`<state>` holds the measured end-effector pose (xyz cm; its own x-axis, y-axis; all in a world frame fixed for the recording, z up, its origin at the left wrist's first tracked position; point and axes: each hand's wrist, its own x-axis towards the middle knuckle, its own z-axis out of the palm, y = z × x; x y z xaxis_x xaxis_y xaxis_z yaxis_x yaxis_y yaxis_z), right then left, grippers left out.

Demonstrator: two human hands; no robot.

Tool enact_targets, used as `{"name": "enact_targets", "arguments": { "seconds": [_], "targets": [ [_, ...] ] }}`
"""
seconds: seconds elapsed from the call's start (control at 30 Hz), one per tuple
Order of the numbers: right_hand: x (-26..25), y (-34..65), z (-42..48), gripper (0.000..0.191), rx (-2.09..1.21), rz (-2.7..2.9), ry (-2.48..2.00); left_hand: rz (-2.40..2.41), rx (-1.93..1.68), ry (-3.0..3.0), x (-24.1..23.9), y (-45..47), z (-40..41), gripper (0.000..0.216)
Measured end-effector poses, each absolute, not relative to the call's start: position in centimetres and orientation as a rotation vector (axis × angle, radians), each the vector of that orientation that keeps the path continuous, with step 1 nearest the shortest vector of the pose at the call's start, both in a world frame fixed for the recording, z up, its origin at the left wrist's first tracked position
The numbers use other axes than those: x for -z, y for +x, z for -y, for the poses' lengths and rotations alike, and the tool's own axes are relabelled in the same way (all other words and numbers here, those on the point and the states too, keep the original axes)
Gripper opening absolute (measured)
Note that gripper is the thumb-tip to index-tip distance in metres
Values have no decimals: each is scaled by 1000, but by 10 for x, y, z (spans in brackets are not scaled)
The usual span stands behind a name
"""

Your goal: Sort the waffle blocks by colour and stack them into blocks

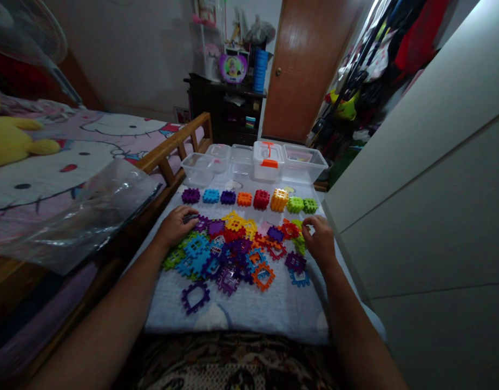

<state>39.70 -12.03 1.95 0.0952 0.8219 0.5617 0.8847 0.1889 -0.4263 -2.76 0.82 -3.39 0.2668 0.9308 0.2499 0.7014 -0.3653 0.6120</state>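
Observation:
A heap of flat interlocking plastic tiles [233,249] in purple, blue, yellow, red, orange and green lies on a pale cloth [249,309]. My left hand [177,225] rests palm down on the heap's left edge, fingers over a purple tile [201,222]. My right hand [319,238] sits at the heap's right edge, its fingers curled at green tiles [300,244]; whether it grips one I cannot tell. Behind the heap stands a row of assembled cubes [249,199], from purple at the left to green at the right. A lone purple tile [195,297] lies nearest me.
Clear plastic boxes [253,162] stand behind the cubes, one with an orange latch. A wooden bed rail [172,149] and a bed with a clear plastic bag [91,211] are on the left. A white cabinet wall [428,206] rises on the right; a wooden door [302,70] is beyond.

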Motion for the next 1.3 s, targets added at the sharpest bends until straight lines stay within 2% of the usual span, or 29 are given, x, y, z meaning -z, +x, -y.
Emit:
{"name": "enact_targets", "arguments": {
  "seconds": [0.07, 0.23, 0.47, 0.7, 0.87, 1.0, 1.3],
  "targets": [
    [-15, 395, 122, 11, 113, 1752, -1660, -1489, -827, 2157, 33, -28, -8, 39],
    [-7, 399, 133, 4, -168, 1882, -1732, -1482, -822, 2154, 33, -27, -8, 39],
    [-2, 409, 132, 49, -31, 1952, -2056, -1470, -823, 2172, 36, -28, -10, 40],
    [2, 403, 126, 45, -134, 1931, -2196, -1472, -814, 2189, 36, -29, -10, 41],
    [-7, 423, 116, 43, -210, 1916, -1952, -1470, -830, 2177, 36, -28, -9, 38],
    [-27, 444, 80, 49, -125, 1883, -1878, -1470, -841, 2171, 36, -28, -9, 36],
    [-44, 458, 3, 52, -145, 2046, -2102, -1468, -856, 2171, 37, -28, -8, 36]
  ]
}}
